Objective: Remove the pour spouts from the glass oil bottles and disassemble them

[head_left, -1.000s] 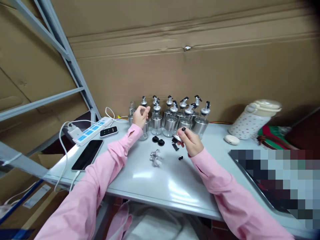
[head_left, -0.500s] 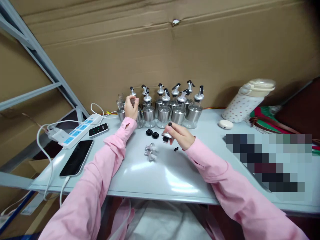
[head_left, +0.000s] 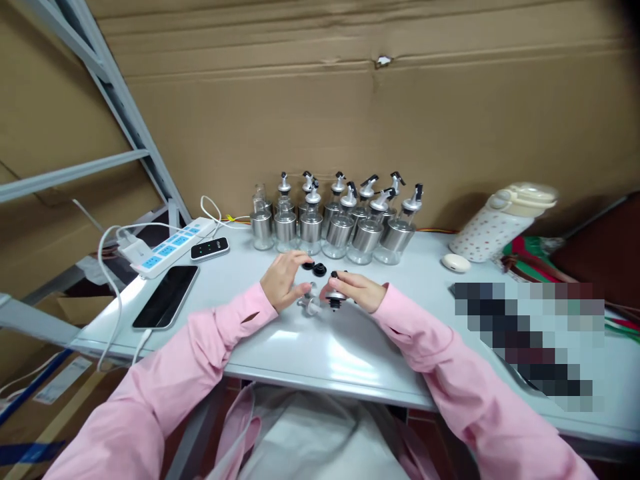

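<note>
A cluster of small glass and steel dispenser bottles (head_left: 340, 220) with pourer tops stands at the back of the grey table (head_left: 310, 347). My right hand (head_left: 357, 291) is closed round a silver pourer cap (head_left: 335, 297) with a black part. My left hand (head_left: 285, 280) hovers just left of it, fingers loosely spread, above loose silver pourer pieces (head_left: 309, 305). Two black round stoppers (head_left: 314, 267) lie just beyond my hands.
A phone (head_left: 166, 296), a power strip (head_left: 167, 248) with white cables and a small black device (head_left: 210, 249) lie at the left. A dotted white flask (head_left: 503, 223) and a white oval case (head_left: 456, 263) are at the right. Cardboard lines the back wall.
My left hand left the bottle at the back and came down to the loose parts. My right hand lowered the pourer cap towards the table and moved left.
</note>
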Tool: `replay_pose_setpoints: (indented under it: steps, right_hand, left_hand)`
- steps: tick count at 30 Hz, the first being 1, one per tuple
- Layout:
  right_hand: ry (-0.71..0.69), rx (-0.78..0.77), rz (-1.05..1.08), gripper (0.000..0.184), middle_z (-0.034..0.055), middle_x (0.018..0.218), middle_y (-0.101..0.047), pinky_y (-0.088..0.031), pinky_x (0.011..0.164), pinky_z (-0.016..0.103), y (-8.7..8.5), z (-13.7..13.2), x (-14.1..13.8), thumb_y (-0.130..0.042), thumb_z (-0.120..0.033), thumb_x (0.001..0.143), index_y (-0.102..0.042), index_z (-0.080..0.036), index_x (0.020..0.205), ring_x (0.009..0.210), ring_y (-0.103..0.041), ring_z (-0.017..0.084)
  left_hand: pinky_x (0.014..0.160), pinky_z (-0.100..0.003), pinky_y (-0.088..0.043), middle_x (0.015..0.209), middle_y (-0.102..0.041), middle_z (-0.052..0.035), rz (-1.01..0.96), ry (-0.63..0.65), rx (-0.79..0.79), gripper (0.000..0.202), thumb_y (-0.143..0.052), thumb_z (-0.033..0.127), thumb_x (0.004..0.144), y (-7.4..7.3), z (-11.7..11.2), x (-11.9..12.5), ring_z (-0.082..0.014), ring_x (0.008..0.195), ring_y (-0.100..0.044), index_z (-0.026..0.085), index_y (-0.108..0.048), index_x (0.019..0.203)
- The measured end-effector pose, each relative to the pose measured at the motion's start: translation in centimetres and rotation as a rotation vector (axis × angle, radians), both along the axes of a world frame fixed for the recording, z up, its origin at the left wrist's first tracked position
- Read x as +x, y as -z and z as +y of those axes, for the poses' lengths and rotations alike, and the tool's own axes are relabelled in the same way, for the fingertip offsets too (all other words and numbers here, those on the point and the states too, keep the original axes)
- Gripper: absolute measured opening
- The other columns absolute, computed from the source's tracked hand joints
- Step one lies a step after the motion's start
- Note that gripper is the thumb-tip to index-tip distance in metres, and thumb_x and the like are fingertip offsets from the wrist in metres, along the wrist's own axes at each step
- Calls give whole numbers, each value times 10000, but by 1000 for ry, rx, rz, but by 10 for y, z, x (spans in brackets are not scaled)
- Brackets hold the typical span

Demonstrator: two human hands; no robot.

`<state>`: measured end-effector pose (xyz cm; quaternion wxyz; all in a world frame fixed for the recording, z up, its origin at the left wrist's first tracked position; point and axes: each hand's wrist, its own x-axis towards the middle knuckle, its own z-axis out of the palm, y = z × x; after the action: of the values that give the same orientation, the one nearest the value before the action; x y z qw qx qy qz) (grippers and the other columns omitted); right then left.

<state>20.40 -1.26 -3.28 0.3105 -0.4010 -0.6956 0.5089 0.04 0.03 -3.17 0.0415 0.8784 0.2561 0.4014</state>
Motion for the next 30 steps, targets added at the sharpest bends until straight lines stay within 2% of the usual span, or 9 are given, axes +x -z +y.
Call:
replay_pose_setpoints:
  steps: [5,8,10,13,17,21,26,28,30]
  right_hand:
    - [-37,48,-71,596,26,676,-597,-457,573,262,5,-1,-1,-436,-696,696,-625,-135,766,593,-520,110]
    - [-53,88,-75,565,22,677,-589,-453,559,256,3,-2,0,-420,-681,719,-607,-149,766,594,-517,111]
    - [-17,104,-88,539,8,643,-564,-443,523,250,-2,-2,2,-424,-677,718,-576,-161,746,570,-504,110]
    - [107,149,-142,500,-23,552,-489,-401,471,243,-11,0,7,-434,-671,707,-497,-176,671,501,-458,102]
    - [249,270,-193,462,-48,486,-387,-319,464,229,-17,2,11,-466,-623,709,-381,-193,562,480,-376,84]
    - [317,288,-126,368,-35,556,-454,-333,494,233,-15,-1,7,-527,-544,703,-459,-184,669,509,-407,90]
    - [220,252,-30,322,-69,528,-437,-326,430,221,-13,-10,-3,-556,-453,725,-461,-192,888,419,-398,82]
    - [173,323,-22,306,-63,558,-443,-373,457,226,-14,-14,-7,-553,-404,746,-454,-189,941,451,-432,89]
    - [142,474,-21,301,-31,646,-472,-434,529,240,-14,-17,-10,-531,-344,777,-452,-182,1018,563,-491,107]
  left_hand:
    - [855,-398,-372,1042,-536,-151,108,45,-140,584,-225,605,848,7,11,-3,-255,987,-500,124,-472,1069]
    - [881,-408,-366,1103,-502,-165,169,138,-180,707,-346,725,729,8,8,-1,-281,1046,-473,137,-471,1102]
    - [882,-408,-365,1127,-487,-167,221,166,-195,753,-464,740,643,9,3,3,-295,1055,-464,149,-473,1109]
    - [864,-395,-362,1120,-495,-153,296,158,-217,713,-568,687,603,7,-3,7,-289,1021,-479,157,-487,1073]
    - [869,-379,-323,1047,-544,-107,403,150,-232,585,-578,644,636,4,-3,8,-254,971,-498,162,-506,960]
    - [916,-401,-242,1063,-554,-105,300,80,-176,572,-497,654,698,4,-7,11,-247,1011,-489,164,-487,993]
    - [821,-381,-227,986,-599,-95,67,-123,-112,628,-384,704,737,3,-19,26,-233,917,-530,151,-465,1023]
    - [757,-354,-224,927,-612,-84,76,-143,-126,551,-341,651,801,2,-22,29,-215,851,-539,145,-486,965]
    - [717,-339,-216,858,-611,-73,84,-134,-149,511,-293,605,846,1,-22,28,-195,778,-531,140,-501,884]
